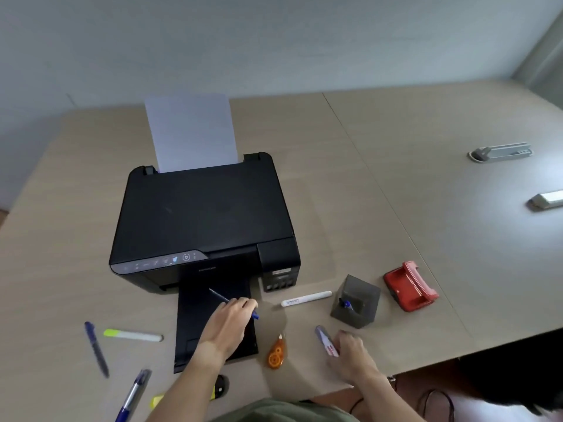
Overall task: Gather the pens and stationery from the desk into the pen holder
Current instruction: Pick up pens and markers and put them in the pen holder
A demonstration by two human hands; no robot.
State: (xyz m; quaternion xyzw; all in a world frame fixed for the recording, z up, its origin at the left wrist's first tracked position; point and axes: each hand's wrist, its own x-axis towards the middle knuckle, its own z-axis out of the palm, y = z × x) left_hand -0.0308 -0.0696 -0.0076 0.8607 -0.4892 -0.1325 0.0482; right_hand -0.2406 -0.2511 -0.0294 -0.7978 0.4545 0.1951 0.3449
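My left hand (231,322) grips a thin blue pen (217,296) over the printer's black output tray (195,324). My right hand (350,350) closes on a small purple-and-white item (326,339) on the desk, left of the hand. The dark grey square pen holder (356,301) stands to the right, with a blue pen (346,304) inside. Loose on the desk lie a white marker (306,298), an orange correction tape (276,353), a green-tipped highlighter (132,335), two blue pens (97,348) (132,395) and a yellow highlighter (158,401) partly hidden by my forearm.
A black printer (204,220) with a sheet of paper standing in its feeder fills the middle of the beige desk (396,193). A red hole punch (409,286) sits right of the holder. Grey cable outlets (501,152) are set in the far right. The desk's front edge runs close to my body.
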